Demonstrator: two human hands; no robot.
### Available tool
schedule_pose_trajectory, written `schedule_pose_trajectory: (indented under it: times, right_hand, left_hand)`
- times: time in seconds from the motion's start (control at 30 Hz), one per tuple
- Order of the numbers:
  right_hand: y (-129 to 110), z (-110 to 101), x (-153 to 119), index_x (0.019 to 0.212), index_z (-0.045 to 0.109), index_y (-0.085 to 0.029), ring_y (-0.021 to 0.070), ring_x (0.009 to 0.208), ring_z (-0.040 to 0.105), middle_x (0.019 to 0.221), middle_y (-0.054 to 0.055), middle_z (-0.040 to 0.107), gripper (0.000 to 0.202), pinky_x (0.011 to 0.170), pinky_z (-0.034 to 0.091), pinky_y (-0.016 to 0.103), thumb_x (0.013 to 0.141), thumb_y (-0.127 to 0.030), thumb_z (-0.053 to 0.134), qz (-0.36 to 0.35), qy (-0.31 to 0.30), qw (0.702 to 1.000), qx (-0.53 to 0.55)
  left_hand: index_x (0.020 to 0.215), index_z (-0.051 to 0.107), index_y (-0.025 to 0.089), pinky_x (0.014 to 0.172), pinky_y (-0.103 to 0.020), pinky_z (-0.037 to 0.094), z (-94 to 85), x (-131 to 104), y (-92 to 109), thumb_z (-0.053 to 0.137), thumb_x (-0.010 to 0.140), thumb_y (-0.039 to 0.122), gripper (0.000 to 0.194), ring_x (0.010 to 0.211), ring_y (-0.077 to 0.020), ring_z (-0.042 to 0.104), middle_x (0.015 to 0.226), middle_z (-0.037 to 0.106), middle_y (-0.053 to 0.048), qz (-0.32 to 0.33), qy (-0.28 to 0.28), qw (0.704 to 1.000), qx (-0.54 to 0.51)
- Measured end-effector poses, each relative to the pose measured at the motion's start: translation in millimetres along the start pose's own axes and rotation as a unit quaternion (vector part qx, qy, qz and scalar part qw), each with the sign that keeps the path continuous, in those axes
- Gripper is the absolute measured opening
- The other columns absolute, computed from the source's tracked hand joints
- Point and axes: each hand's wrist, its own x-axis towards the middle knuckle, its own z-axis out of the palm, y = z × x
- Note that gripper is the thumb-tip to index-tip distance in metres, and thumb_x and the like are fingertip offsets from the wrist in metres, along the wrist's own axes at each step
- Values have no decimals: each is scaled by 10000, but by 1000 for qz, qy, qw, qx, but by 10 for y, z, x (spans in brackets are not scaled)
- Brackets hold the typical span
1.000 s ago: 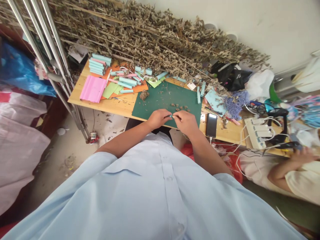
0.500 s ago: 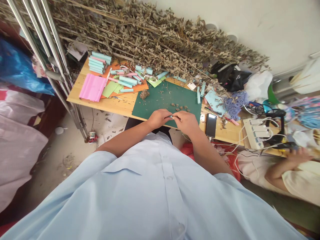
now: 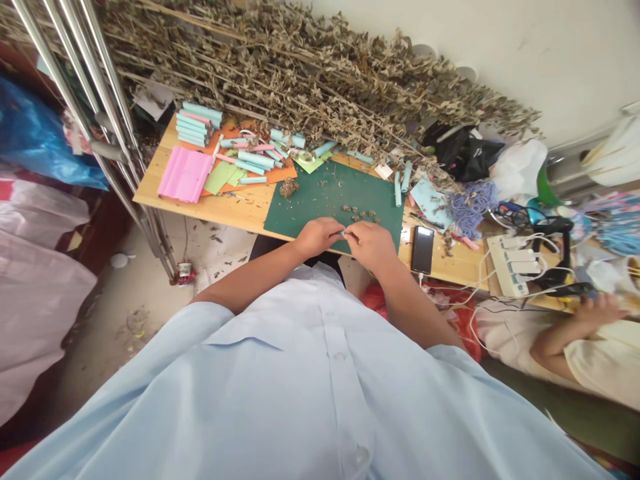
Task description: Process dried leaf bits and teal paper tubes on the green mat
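Both left hand point(image 3: 319, 237) and right hand point(image 3: 371, 243) keep fingers clamped on a small piece point(image 3: 343, 233) at the green mat's point(image 3: 320, 205) six o'clock, handling apparently unfinished.

Left hand point(image 3: 319, 237) curling inward and pinching at the tips, right hand point(image 3: 371, 243) facing it and pinching likewise, the two nearly meeting in front of the body, left forearm point(image 3: 253, 277) angling forward, right forearm point(image 3: 416, 300) slanting in opposite.

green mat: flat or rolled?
Spread flat: the green mat lies smooth on the table, straight edges showing, no curl or fold visible.
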Motion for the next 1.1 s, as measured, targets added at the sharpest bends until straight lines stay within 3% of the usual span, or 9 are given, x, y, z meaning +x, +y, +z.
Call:
schedule_pose_trajectory:
  times: [0.33,0.73,1.1]
  right_hand:
    - [26,4,-13,1024,740,-245,258,959,707,1019,67,781,148,855,516,362,941,-223,620,20,16,998,53]
    - [32,63,-21,943,773,-244,255,962,723,1005,74,801,192,882,535,368,970,-240,583,21,25,998,54]
    - [-45,20,10,972,776,-267,227,840,716,928,28,800,114,827,527,345,906,-266,683,112,16,989,99]
  left_hand:
    - [1106,793,194,846,-303,523,10,-1,-5,604,1043,462,334,948,-210,713,993,775,-102,1,5,1000,4]
    - [1100,797,210,859,-305,530,17,-5,-22,598,1046,448,315,948,-203,713,989,776,-89,2,4,1000,-9]
    - [1076,794,197,852,-307,531,2,-4,-1,606,1042,423,297,934,-203,709,976,769,-94,-5,5,1000,-12]
